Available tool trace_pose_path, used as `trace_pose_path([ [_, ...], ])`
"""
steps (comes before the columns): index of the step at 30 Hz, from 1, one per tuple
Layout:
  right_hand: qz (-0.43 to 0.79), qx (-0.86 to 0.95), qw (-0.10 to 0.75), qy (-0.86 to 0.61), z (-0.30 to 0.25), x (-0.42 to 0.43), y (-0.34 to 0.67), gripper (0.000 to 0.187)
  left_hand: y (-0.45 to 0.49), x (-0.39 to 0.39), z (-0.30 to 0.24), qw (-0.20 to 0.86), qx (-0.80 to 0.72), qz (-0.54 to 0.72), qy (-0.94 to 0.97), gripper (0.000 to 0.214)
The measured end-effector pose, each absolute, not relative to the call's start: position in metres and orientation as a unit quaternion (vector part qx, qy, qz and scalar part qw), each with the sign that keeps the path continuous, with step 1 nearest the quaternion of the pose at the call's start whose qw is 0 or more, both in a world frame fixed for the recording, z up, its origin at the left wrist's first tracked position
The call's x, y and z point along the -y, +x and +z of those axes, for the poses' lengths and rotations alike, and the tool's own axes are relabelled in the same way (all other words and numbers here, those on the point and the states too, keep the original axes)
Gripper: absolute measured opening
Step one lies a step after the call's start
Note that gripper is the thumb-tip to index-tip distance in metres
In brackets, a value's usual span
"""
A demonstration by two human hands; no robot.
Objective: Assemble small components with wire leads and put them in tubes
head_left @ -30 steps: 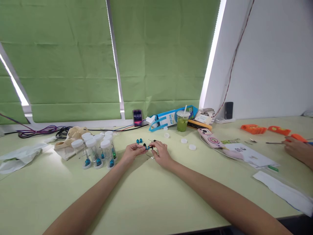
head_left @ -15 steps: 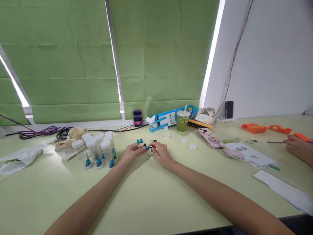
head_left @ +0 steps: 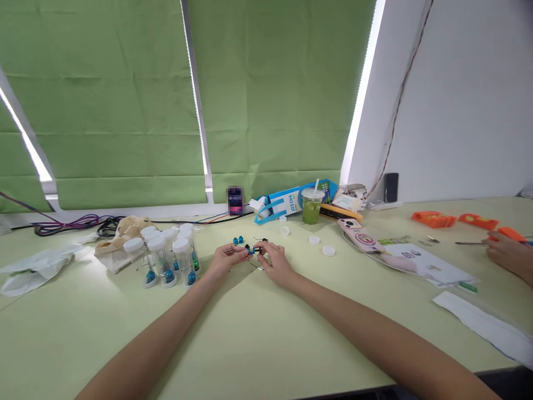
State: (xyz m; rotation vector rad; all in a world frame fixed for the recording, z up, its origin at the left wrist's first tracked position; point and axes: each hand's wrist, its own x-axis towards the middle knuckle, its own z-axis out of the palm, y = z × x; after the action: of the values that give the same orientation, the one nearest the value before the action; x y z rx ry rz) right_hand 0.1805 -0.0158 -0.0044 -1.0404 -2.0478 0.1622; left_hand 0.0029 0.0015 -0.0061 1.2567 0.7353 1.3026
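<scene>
My left hand (head_left: 228, 259) pinches a small blue and black part (head_left: 250, 251) between thumb and fingers. From the other side my right hand (head_left: 272, 261) closes its fingertips on the dark end of that same part; its exact kind is too small to tell. Just behind the hands lie two small blue metal pieces (head_left: 238, 240). A thin metal rod, perhaps a hex key (head_left: 256, 266), rests on the table under the right fingers. To the left stand several clear tubes with white caps (head_left: 181, 246), each holding a blue or green piece.
White caps (head_left: 328, 251) lie loose to the right, near a cup of green drink (head_left: 312, 208) and a blue-white bag (head_left: 283, 204). Further right are a pink phone (head_left: 353, 230), orange parts (head_left: 433, 219) and another person's hand (head_left: 510, 250). A beige cloth bag (head_left: 120, 244) sits behind the tubes.
Both hands keep their hold on the small part, with only slight finger movement. The whole view has shifted very slightly.
</scene>
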Motion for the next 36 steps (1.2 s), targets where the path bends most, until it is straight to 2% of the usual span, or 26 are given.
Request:
trace_pose_path([
  [36, 0.053, 0.809, 0.424, -0.404, -0.0028, 0.0143, 0.1807, 0.027, 0.0017, -0.0011, -0.0063, 0.566, -0.318, 0.546, 0.53, 0.023],
])
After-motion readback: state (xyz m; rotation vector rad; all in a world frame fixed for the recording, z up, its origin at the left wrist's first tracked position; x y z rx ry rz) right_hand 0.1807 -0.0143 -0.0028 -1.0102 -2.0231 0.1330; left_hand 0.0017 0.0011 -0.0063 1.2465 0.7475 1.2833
